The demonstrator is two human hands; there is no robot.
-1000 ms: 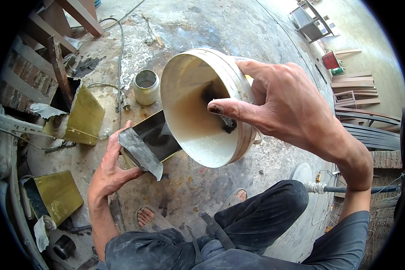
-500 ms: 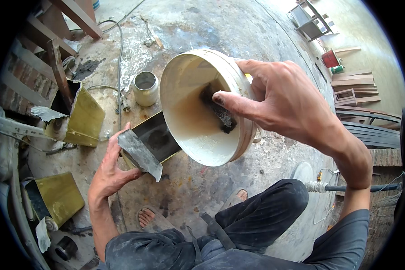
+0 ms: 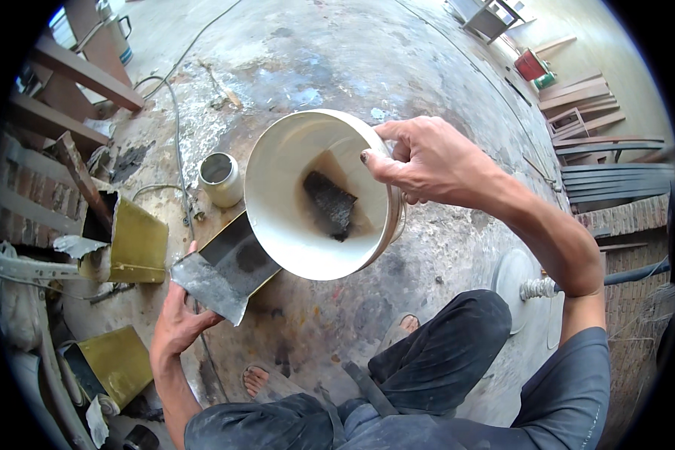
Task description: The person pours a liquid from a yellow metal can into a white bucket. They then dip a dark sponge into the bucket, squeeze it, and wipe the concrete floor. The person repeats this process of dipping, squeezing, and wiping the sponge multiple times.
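My right hand (image 3: 435,161) grips the rim of a white plastic bucket (image 3: 277,187), thumb inside and fingers around the outer wall. The bucket tilts toward me, its mouth facing up. At its bottom lies a dark, rough-textured block (image 3: 331,204) in a little brownish liquid. My left hand (image 3: 176,326) holds the near end of a rectangular metal can (image 3: 240,255) with its top cut open. A bent grey sheet flap (image 3: 211,286) sticks out over that hand and hides some of its fingers. The bucket covers the can's far end.
A small round tin (image 3: 220,180) stands just beyond the can. To the left are two yellowish square cans, one upright (image 3: 139,240) and one lying over (image 3: 112,364). A cable (image 3: 178,127) runs along the floor. Wooden pieces (image 3: 577,97) lie at the far right.
The bucket has come back more upright and slightly left. Inside, the dark block and liquid have shifted from the side by my thumb to the bottom. My left hand still holds the can.
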